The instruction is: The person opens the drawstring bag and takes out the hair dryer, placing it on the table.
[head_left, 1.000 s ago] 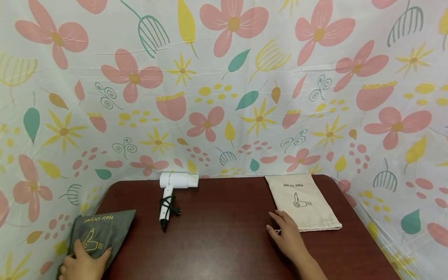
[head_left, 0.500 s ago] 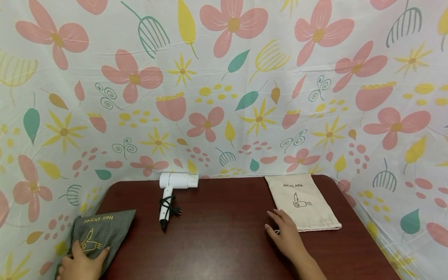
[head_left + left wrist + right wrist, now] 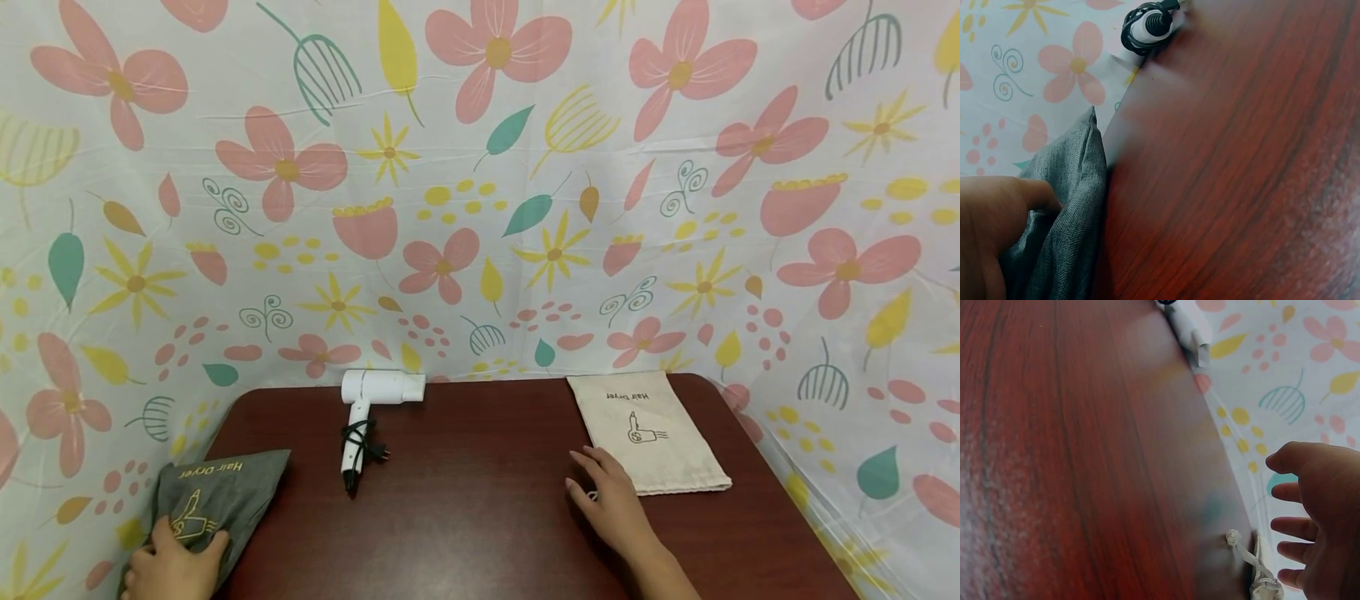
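Note:
At the table's left edge lies a grey fabric hair dryer bag (image 3: 225, 487) with yellow lettering and a dryer drawing. My left hand (image 3: 174, 567) grips its near part, thumb and forefinger on top; the thumb (image 3: 1041, 192) presses a fold into the cloth. What is inside the bag is hidden. Farther right, a beige drawstring hair dryer bag (image 3: 652, 433) lies flat. My right hand (image 3: 611, 504) is beside its near left corner, fingers relaxed and apart, holding nothing. A knotted white cord (image 3: 1244, 553) pokes out near the fingers.
A white hair dryer (image 3: 382, 386) lies at the back left of the dark red-brown table (image 3: 465, 517), black cord wound round its handle. Floral-printed cloth (image 3: 450, 200) hangs behind and along both sides of the table.
My right hand has shifted very slightly to the left and away from me. My left hand stays on the grey bag, with hardly any movement. The bags and hair dryer have not moved.

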The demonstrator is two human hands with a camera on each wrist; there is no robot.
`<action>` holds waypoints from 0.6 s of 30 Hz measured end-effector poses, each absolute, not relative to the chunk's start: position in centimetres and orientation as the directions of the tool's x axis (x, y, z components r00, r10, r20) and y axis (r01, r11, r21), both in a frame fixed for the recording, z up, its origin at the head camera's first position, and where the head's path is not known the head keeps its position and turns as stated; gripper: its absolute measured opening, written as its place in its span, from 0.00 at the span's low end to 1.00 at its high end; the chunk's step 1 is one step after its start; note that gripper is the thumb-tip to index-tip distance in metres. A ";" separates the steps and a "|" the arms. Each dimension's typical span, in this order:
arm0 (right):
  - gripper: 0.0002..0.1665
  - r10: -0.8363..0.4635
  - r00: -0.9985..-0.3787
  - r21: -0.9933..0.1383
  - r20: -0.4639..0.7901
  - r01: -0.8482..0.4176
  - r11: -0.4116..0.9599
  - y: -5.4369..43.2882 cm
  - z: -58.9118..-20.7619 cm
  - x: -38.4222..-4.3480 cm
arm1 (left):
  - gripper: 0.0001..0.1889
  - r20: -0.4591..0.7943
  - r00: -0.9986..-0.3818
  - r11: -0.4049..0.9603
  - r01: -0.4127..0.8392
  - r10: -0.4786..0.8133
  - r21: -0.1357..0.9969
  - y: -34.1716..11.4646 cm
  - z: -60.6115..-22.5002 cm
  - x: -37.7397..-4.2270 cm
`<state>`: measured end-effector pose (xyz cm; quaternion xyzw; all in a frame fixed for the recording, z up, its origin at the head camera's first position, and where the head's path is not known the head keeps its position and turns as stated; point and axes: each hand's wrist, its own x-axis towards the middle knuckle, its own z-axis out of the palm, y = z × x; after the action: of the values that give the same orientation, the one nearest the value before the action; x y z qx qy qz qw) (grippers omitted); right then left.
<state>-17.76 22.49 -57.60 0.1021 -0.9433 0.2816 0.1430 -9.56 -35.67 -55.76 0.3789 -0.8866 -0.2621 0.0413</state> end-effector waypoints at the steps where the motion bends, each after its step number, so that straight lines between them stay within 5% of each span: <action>1: 0.28 -0.113 -0.937 -0.502 0.331 -0.276 0.820 22.5 -57.6 -17.8 | 0.51 -0.129 -0.707 0.573 -0.653 -0.695 0.495 -35.7 -55.8 -9.6; 18: 0.27 -0.116 -0.944 -0.507 0.308 -0.266 0.820 21.9 -57.3 -17.9 | 0.47 -0.140 -0.700 0.543 -0.650 -0.701 0.531 -36.1 -55.6 -9.9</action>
<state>-17.86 21.91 -57.34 0.1011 -0.9446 0.2826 0.1328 -9.91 -36.11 -55.60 0.3850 -0.8773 -0.2831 0.0445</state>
